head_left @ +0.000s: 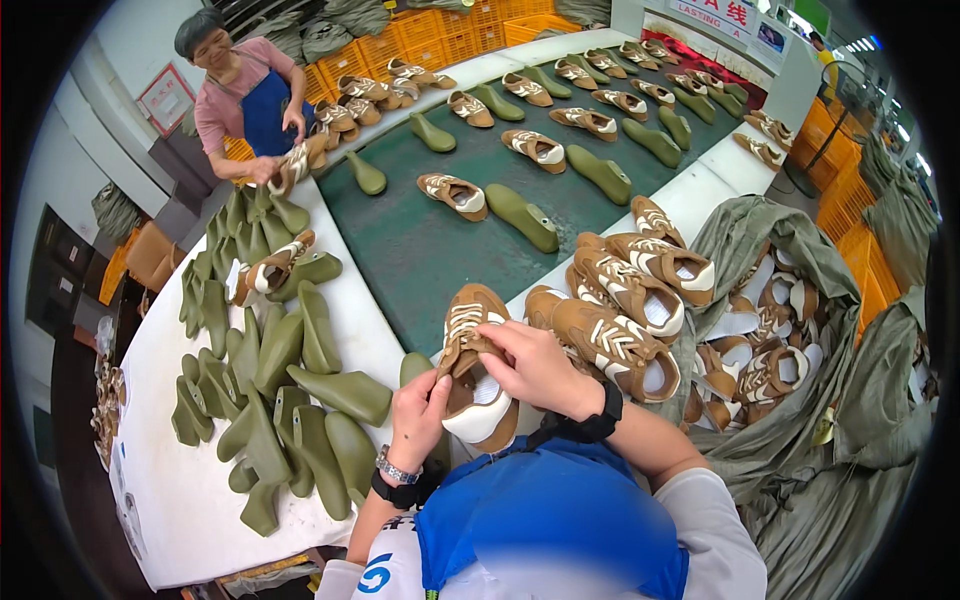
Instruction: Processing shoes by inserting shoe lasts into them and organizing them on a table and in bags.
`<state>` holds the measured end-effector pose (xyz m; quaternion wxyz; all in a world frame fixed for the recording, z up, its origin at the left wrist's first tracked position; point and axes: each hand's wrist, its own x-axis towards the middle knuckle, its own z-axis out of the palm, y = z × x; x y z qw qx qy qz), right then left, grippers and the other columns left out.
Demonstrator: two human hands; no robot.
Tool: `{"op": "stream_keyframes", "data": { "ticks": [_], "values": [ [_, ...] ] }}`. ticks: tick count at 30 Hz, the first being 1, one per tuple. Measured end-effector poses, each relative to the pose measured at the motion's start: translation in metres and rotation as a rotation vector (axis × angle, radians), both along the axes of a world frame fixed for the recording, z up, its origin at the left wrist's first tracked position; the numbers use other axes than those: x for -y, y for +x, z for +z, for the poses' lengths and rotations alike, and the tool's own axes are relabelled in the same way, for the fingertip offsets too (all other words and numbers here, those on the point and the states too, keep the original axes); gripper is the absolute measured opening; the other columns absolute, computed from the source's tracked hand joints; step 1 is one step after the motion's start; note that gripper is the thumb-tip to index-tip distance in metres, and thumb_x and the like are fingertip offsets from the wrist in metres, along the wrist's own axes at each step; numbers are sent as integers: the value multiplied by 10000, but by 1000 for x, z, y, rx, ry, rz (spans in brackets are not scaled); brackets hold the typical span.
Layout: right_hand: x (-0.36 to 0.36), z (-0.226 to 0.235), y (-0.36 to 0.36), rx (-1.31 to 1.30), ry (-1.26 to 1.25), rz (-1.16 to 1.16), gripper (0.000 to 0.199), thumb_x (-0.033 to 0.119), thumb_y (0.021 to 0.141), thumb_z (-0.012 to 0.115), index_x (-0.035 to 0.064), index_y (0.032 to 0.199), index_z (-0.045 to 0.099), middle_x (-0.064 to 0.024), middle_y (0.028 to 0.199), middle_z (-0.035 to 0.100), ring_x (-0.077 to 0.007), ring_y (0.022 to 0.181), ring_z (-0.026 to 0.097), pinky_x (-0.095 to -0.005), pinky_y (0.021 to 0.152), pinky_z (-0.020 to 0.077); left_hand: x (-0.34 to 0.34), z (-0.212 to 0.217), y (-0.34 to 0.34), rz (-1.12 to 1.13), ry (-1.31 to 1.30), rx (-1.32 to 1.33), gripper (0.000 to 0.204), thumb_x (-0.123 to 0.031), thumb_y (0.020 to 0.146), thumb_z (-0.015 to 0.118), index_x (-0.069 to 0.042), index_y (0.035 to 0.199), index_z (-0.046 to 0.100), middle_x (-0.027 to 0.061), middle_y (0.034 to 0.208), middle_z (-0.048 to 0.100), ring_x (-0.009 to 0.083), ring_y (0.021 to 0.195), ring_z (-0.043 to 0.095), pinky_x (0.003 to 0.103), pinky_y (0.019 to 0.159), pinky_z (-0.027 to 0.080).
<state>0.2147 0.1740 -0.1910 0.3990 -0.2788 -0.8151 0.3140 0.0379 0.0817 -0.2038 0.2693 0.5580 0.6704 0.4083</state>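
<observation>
Close in front of me, a brown sneaker upper (468, 318) with white laces and a white heel is held in both hands, its toe pointing away from me. My left hand (418, 412) grips the left edge of its opening, thumb and fingers closed. With my right hand (530, 362) I pinch the tongue and collar near the laces. Several similar brown sneaker uppers (610, 335) are piled just right of my right hand. To the left of my left hand lie many green shoe lasts (345, 395), heaped on the white table (190, 500).
A dark green conveyor belt (390, 260) carries sneaker uppers and lasts in rows. At the far left a person (240, 100) in a blue apron handles a brown sneaker. A cloth-lined bin (800, 240) of uppers stands at my right, near orange crates (860, 265).
</observation>
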Motion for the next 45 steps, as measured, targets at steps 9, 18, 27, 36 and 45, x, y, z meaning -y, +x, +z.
{"op": "stream_keyframes", "data": {
  "ticks": [9,18,27,36,45],
  "values": [
    [-5,-8,-6,-26,141,-175,380,66,778,607,56,1147,518,-117,852,545,-302,723,582,-365,613,488,17,14,12,-101,268,-182,405,-186,730,740,-11,1063,592,234,1307,388,326,1011,568,333,803,502],
    [-9,-7,12,96,-45,-74,351,130,797,625,78,1133,538,-99,898,582,-286,727,594,-361,620,491,-5,-22,-22,-161,20,-151,349,-226,693,764,-12,927,618,213,1173,519,338,924,595,354,784,502],
    [11,-8,76,204,-137,-176,195,93,783,626,48,972,620,-96,763,588,-267,671,593,-331,595,484,-73,-108,-112,57,-25,-380,390,-273,694,744,26,908,615,230,961,582,364,895,572,400,770,475],
    [15,-17,79,272,-168,-202,157,73,784,619,12,929,626,-130,775,614,-281,688,610,-332,613,485,-141,-184,-186,90,-226,-437,378,-259,766,640,-55,1082,597,206,991,587,360,914,563,408,832,462],
    [17,-20,82,289,-87,-169,161,118,789,609,47,932,630,-119,765,602,-297,675,602,-362,598,494,-157,-190,-184,124,-471,-643,389,-356,819,545,-185,1169,549,65,1203,544,339,1229,350,547,959,306]
  ]
}}
